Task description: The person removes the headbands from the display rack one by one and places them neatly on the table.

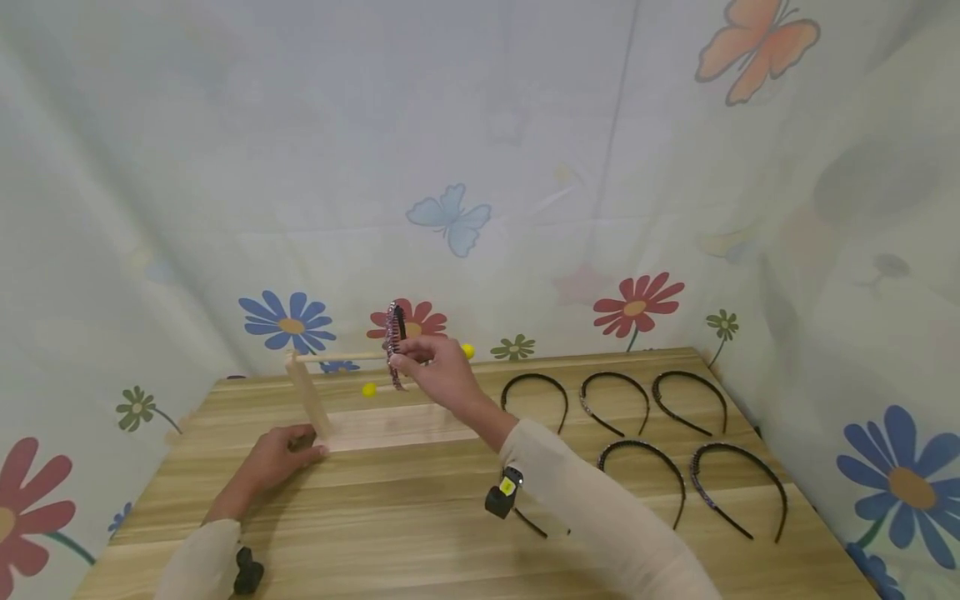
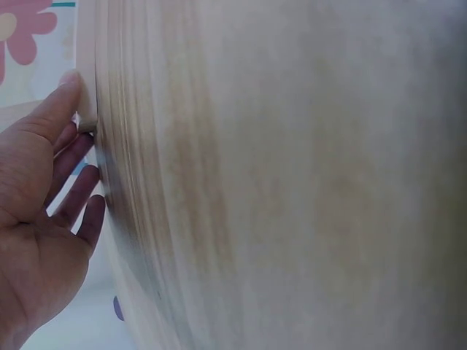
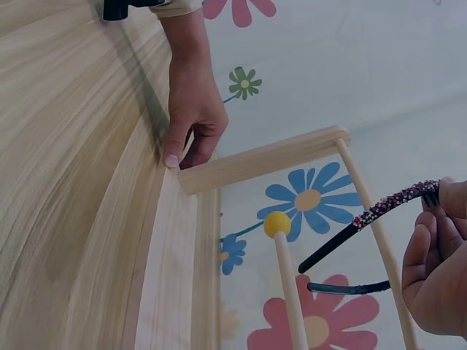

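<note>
My right hand pinches a black headband with sparkly beads at its beaded top, holding it up by the upper rod of a wooden rack. In the right wrist view, the headband's two legs point away from the fingers, and one overlaps the upper rod. A shorter rod with a yellow ball tip stands close to the legs. My left hand grips the left end of the rack's flat base, thumb on one side and fingers on the other.
Several more headbands lie in rows on the right of the wood-grain table, some partly hidden by my right sleeve. A curtain printed with flowers and butterflies hangs behind the table.
</note>
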Available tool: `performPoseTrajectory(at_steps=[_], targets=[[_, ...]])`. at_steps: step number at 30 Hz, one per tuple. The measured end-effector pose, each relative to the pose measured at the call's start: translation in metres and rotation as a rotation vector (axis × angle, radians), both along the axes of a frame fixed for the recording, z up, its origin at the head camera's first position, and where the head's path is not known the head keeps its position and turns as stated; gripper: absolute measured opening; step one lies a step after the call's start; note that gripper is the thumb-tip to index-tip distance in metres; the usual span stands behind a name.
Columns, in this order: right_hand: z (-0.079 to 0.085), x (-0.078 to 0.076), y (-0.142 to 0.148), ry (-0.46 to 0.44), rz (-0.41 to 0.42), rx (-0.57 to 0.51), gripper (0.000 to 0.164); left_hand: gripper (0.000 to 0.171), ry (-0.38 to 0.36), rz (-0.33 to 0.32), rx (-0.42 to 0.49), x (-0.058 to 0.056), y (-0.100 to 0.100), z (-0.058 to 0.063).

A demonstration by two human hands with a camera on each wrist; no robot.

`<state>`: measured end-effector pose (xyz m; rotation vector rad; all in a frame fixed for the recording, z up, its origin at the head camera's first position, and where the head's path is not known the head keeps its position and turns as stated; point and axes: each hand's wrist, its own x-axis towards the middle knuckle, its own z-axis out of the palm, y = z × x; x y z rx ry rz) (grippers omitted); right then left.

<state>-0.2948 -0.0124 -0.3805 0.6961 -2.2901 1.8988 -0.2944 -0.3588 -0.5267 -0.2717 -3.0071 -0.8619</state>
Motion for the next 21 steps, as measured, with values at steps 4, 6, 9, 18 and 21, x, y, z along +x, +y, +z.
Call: performPoseTrajectory(at_steps=[4, 6, 9, 18, 21], targets=[[0.002, -0.001, 0.007, -0.010, -0.015, -0.001, 0.017, 0.058, 0.006, 0.001, 0.001, 0.001, 0.000, -0.001], [0.003, -0.001, 0.011, -0.004, -0.021, 0.002, 0.018, 0.058, 0.010, -0.001, -0.003, 0.001, -0.001, -0.001], [0.006, -0.003, 0.018, -0.002, -0.023, -0.003, 0.017, 0.059, 0.008, 0.000, -0.001, 0.001, -0.001, -0.001], [0.012, -0.006, 0.040, 0.021, -0.055, 0.002, 0.019, 0.060, 0.000, 0.003, 0.004, 0.002, 0.000, 0.001], [0.014, -0.006, 0.047, 0.028, -0.059, -0.010, 0.020, 0.061, -0.001, 0.002, 0.011, 0.003, 0.001, 0.001]])
